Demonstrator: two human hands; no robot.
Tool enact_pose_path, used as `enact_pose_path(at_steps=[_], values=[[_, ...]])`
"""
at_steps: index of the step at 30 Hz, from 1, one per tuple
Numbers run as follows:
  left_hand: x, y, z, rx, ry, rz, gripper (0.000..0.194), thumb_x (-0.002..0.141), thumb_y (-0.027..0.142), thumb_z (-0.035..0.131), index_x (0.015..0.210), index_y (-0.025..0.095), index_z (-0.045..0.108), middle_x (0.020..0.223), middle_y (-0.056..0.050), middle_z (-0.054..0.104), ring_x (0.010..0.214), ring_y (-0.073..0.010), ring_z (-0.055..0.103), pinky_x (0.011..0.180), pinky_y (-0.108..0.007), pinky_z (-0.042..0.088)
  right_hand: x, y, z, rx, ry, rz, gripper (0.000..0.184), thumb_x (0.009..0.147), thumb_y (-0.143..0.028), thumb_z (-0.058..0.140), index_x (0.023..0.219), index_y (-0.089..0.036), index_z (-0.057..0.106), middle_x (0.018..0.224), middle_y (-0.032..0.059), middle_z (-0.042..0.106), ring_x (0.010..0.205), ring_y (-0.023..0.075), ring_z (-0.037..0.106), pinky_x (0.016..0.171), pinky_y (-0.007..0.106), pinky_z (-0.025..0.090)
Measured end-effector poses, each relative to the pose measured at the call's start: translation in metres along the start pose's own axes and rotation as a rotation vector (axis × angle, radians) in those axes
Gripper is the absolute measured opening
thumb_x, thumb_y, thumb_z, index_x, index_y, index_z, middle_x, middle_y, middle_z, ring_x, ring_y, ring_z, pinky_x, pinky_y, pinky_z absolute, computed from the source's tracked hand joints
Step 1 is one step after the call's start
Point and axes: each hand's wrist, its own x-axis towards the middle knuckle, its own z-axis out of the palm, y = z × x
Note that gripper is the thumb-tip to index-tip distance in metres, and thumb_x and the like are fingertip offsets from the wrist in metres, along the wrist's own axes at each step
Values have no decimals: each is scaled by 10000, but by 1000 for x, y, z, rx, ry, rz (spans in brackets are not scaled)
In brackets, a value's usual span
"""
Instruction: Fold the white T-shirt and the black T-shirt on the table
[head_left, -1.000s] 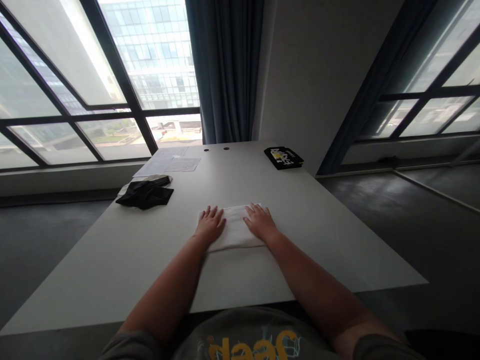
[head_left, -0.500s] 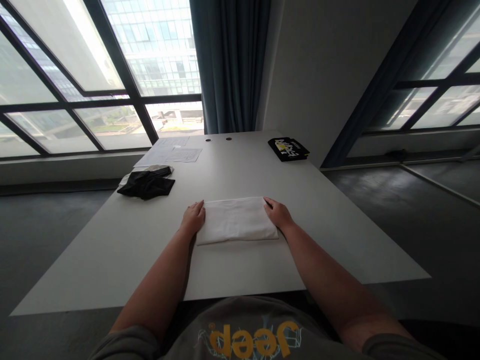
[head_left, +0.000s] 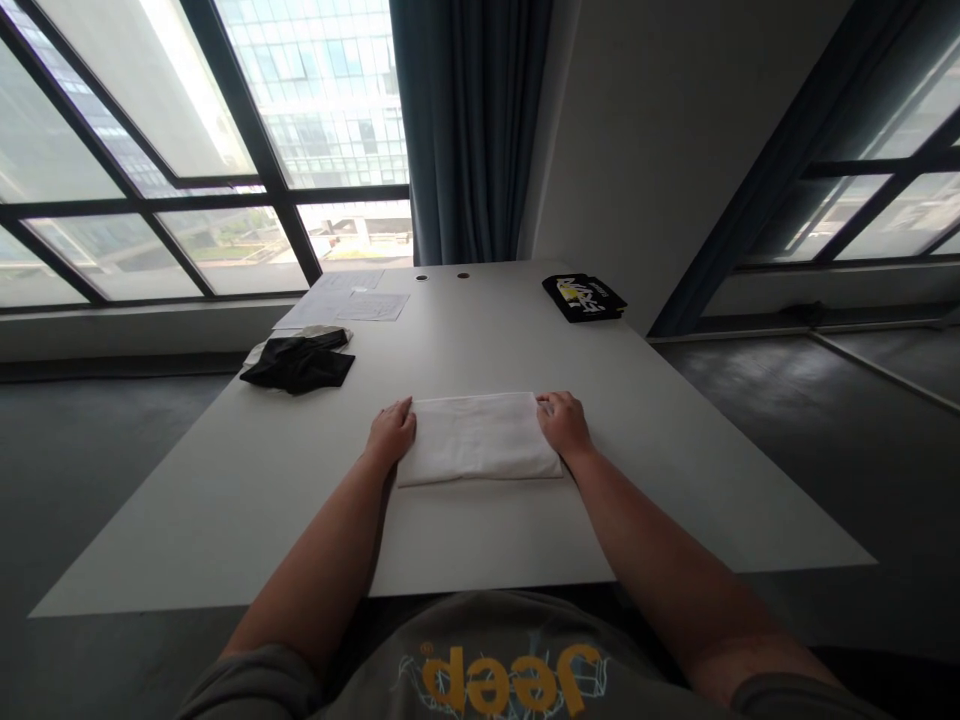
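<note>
A folded white cloth [head_left: 480, 440] lies flat on the white table [head_left: 510, 540] in front of me. My left hand [head_left: 391, 432] sits at the cloth's left end, fingers curled together on its edge. My right hand [head_left: 564, 422] is at the right end, knuckles bent and fingers closed on that edge. Both forearms reach in from below, one on each side of the cloth.
A crumpled black garment [head_left: 300, 362] lies at the table's left side, with sheets of paper [head_left: 352, 300] behind it. A black folded item with yellow and white print [head_left: 585, 297] sits at the far right corner. Windows and a dark curtain [head_left: 469, 130] stand beyond.
A second ago both hands lay flat on top of the cloth near its middle. They slid apart to its two ends, and the right hand's fingers have since curled on the edge.
</note>
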Motion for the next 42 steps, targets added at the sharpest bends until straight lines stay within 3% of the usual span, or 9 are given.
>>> enact_pose_path(at_steps=[8,13,19,24,30,37,42], values=[[-3,7,-4,-8,-14,-34,510,1008,291,456,1496,173,542,1524,-107,587,1438,-239,512,1230,-396,352,-1,-5,-7,85,-82,138,257,904,-218,576,1105,-193,733,984,75,771,910,204,699,854,288,511],[-7,13,-8,16,16,-42,508,1003,296,470,1484,152,551,1488,-133,612,1394,-256,548,1193,-387,381,-2,-5,-7,121,-82,132,259,900,-209,579,1105,-197,737,1000,70,773,922,198,701,882,292,518],[-13,23,-14,115,116,-250,425,1000,422,481,1273,176,695,1244,-145,742,1184,-327,668,1034,-450,473,-1,-4,-2,155,-50,98,261,880,-200,566,1078,-186,735,1030,84,748,938,197,689,925,315,528],[-11,18,-15,46,77,-239,373,993,428,516,1227,218,718,1155,-90,785,1109,-265,712,982,-365,491,0,0,3,164,-46,65,252,879,-203,556,1048,-172,741,1058,96,732,923,192,684,928,317,533],[-10,11,-13,-29,110,-193,362,988,422,542,1231,213,712,1136,-81,786,1077,-243,722,956,-339,503,0,1,2,209,-82,103,257,893,-209,567,1080,-181,741,1075,80,758,953,187,691,926,295,520],[-11,14,-15,-87,116,-191,457,981,359,580,1415,216,545,1039,-58,774,950,-219,736,861,-316,511,-2,-4,2,59,-105,111,289,911,-209,566,1148,-211,731,906,38,758,835,188,682,818,273,497],[-13,15,-17,-42,98,-174,355,1000,373,559,1326,242,610,980,-45,772,950,-218,728,841,-303,491,-5,-2,1,111,-145,137,333,953,-218,528,1212,-260,733,960,25,788,838,186,709,798,266,501]])
